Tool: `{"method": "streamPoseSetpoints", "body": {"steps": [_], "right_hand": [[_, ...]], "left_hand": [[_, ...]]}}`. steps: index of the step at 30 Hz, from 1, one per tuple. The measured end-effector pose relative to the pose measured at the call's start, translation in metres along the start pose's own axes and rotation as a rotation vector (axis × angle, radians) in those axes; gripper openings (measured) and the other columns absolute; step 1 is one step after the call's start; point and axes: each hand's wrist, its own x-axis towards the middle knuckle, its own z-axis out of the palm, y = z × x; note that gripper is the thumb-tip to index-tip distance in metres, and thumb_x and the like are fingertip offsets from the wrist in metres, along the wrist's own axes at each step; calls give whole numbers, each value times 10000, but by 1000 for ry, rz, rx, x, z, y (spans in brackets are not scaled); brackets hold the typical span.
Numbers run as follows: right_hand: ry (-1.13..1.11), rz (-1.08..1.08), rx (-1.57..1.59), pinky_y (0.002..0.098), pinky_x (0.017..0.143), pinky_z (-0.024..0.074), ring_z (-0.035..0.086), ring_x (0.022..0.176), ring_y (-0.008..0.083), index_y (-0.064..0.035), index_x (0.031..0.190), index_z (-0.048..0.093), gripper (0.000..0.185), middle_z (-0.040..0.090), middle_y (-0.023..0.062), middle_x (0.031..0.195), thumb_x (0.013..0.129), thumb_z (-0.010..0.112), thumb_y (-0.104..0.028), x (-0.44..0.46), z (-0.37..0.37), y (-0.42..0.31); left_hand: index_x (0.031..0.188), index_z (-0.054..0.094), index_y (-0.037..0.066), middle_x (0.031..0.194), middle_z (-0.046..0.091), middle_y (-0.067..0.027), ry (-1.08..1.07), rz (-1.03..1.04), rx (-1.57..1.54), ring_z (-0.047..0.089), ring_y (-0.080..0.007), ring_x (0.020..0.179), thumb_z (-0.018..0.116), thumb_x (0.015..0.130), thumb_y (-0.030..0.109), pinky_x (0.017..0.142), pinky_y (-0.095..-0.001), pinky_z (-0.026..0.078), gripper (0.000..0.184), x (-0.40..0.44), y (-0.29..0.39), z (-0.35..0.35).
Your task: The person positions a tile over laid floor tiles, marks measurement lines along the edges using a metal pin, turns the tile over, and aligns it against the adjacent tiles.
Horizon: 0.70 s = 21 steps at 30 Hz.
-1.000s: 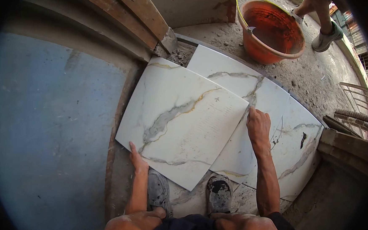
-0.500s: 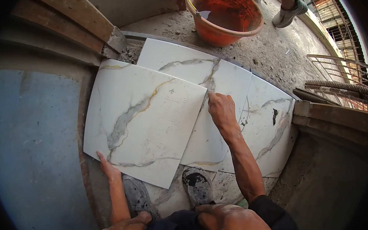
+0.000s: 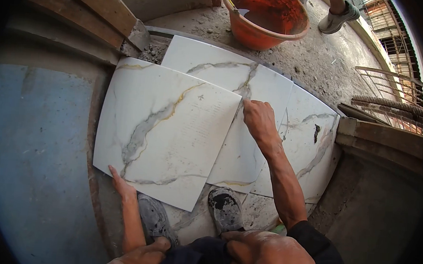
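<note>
A large white marble-patterned tile with grey and gold veins lies tilted across other tiles, overlapping them. My left hand holds its lower left edge, the thumb showing on the near side and the other fingers hidden beneath. At the tile's upper right corner my right hand is closed on the edge, knuckles up. Under it lies a second marble-patterned tile, partly covered. A third tile at the right carries a dark smear of mortar.
An orange bucket with murky liquid stands on the rough concrete floor beyond the tiles. Another person's shoe is at the upper right. Door-frame pieces flank the tiles. Metal bars stick in from the right. My shoes are close to the tile.
The view has shifted slightly, so the bucket and shoe appear higher and farther right. Both hands keep their places on the tile, which has hardly moved against the tiles below.
</note>
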Motion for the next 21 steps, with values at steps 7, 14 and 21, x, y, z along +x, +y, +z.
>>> {"method": "streamPoseSetpoints", "body": {"steps": [7,14,21], "right_hand": [[-16,3,-8,416,632,416,580,635,321,-13,725,549,81,586,143,649,732,471,10,-1,0,-1],[0,-1,-12,413,627,413,577,632,313,-21,720,538,82,577,135,638,735,466,15,-2,-1,-1],[11,-8,-20,416,622,417,578,625,316,-19,710,538,80,580,136,640,733,468,13,-1,1,0]], "left_hand": [[1249,389,-92,1252,453,-165,-8,-20,-34,484,-275,1105,583,825,465,925,-374,418,727,-5,4,5],[1258,373,-94,1242,461,-171,-21,-33,-74,496,-288,1091,604,814,455,918,-387,425,743,-11,8,8],[1243,388,-91,1238,465,-176,2,-27,-67,507,-289,1077,611,813,444,904,-388,436,722,-13,11,11]]}}
